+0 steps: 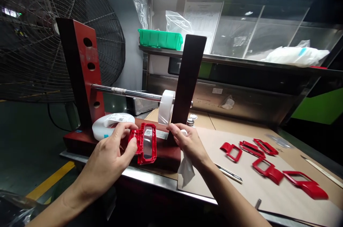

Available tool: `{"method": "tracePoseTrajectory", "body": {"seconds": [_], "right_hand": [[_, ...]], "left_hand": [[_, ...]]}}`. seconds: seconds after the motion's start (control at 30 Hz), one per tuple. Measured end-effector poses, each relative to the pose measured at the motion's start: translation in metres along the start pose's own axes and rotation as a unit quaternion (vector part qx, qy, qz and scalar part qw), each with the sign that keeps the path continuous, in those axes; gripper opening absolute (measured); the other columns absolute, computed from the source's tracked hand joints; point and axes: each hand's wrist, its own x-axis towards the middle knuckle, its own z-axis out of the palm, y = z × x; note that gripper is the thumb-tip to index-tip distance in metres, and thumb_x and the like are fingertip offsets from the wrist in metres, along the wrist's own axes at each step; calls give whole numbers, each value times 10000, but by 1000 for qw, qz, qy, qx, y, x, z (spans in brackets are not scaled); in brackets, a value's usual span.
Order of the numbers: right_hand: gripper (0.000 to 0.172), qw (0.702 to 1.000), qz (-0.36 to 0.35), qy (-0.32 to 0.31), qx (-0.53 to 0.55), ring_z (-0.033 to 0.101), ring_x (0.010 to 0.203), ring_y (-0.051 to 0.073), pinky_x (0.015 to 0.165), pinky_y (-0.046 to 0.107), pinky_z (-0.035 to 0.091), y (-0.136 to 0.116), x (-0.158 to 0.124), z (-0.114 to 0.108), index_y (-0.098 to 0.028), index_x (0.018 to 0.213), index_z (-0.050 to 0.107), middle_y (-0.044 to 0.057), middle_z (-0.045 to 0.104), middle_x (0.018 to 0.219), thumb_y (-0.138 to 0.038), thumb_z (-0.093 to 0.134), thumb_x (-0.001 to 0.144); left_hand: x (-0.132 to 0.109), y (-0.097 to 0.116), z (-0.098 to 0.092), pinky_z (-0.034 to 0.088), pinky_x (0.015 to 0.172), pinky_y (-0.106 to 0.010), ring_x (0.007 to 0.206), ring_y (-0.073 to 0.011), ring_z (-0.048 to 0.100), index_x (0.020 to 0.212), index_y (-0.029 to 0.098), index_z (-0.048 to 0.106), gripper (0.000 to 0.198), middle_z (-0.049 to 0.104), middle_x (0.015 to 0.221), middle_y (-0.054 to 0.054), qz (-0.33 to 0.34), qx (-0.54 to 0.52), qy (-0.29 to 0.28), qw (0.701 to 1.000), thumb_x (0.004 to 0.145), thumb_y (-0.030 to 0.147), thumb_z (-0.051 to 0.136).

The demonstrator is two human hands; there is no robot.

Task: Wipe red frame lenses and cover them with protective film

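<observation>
My left hand (111,153) grips a red plastic frame (154,144) by its left part, thumb in front and fingers behind. The frame is tilted upright, with a clear window. My right hand (191,144) is closed around a white cloth (186,172) that hangs below the palm. Its thumb and forefinger are pinched just under a roll of clear film (166,107); whether they touch the film's end I cannot tell. That roll hangs on a metal rod (134,93) of a dark red stand (87,66). A second, white-wrapped roll (100,127) lies on the stand's base behind my left hand.
Several red frames (265,169) lie on the cardboard-covered table (206,180) at right. A utility knife (229,174) lies near my right forearm. A large fan (112,37) stands at left. The back shelf carries a green bin (160,39) and a white bag (294,56).
</observation>
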Motion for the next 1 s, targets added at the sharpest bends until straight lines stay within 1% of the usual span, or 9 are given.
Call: {"method": "tracePoseTrajectory", "body": {"seconds": [0.07,0.1,0.23,0.33,0.47,0.57,0.7,0.87,1.0], "right_hand": [[373,1000,11,-5,12,297,492,75,453,222,212,0,2,4,-156,766,665,-58,403,549,-526,627,773],[367,1000,15,-5,19,287,491,73,452,224,198,-1,3,6,-155,751,659,-59,398,547,-522,645,753],[339,998,29,2,50,246,470,70,442,232,157,-2,4,11,-162,729,639,-75,370,508,-498,680,705],[310,997,37,5,72,233,459,66,439,232,138,0,4,12,-163,706,626,-83,356,487,-466,690,701],[283,993,46,10,106,219,445,57,430,228,122,0,2,13,-166,677,593,-95,337,472,-427,700,698],[270,990,53,12,129,196,429,53,417,224,118,-1,-2,16,-174,665,572,-105,312,455,-409,701,702],[249,987,62,10,148,203,413,48,404,216,131,0,-14,20,-179,659,561,-107,322,449,-379,694,722],[244,982,92,-9,164,192,413,44,401,216,123,1,-39,26,-171,632,553,-107,297,445,-345,701,717],[228,982,103,-29,155,220,442,43,415,217,130,2,-56,28,-163,636,557,-82,366,506,-328,684,728]], "left_hand": [[0,-1,1,516,754,-373,869,-259,671,1069,270,504,281,683,981,-37,5,22,16,1000,846,432,454],[0,-2,1,514,737,-373,829,-254,675,1077,271,499,281,686,980,-39,4,33,22,999,844,422,453],[0,-5,5,507,600,-333,501,-163,604,1089,268,476,274,677,913,-16,6,40,43,998,840,380,453],[1,-7,8,500,548,-314,409,-122,544,1070,259,469,248,654,900,-4,6,28,50,998,839,347,450],[2,-7,12,506,558,-323,492,-160,594,1054,255,460,225,638,863,-2,10,14,39,999,841,329,447],[3,-8,15,514,624,-341,627,-196,646,1049,261,448,206,633,905,-10,16,2,33,999,846,296,445],[3,-7,20,508,681,-347,731,-213,653,1034,257,439,189,630,898,-9,26,-6,30,999,845,269,442],[2,-2,27,482,664,-320,716,-195,622,997,245,442,151,628,874,-8,40,-20,42,998,848,268,441],[1,4,33,465,640,-315,624,-170,585,978,234,438,128,616,853,-2,34,-28,36,998,864,291,429]]}}
